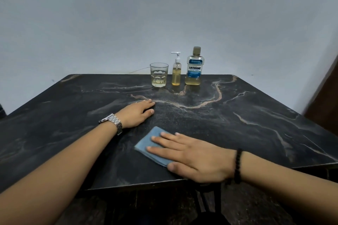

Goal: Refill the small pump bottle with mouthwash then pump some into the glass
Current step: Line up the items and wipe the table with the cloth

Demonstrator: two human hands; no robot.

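Both hands flat on the worktop (237, 115), holding nothing: left hand (136, 114) palm down with fingers straight, right hand (193, 155) spread and pressing on a folded blue cloth (150, 144). Well beyond the left fingertips, in a row: glass (159, 75) with a little yellow liquid, pump bottle (176, 73) about half full, mouthwash bottle (195, 67), capped. Pump bottle likely light, smooth and tippy; grip the body, twist the collar. Glass fragile, probably slick.

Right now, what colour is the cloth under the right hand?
Light blue cloth, flat under the right hand; head view.
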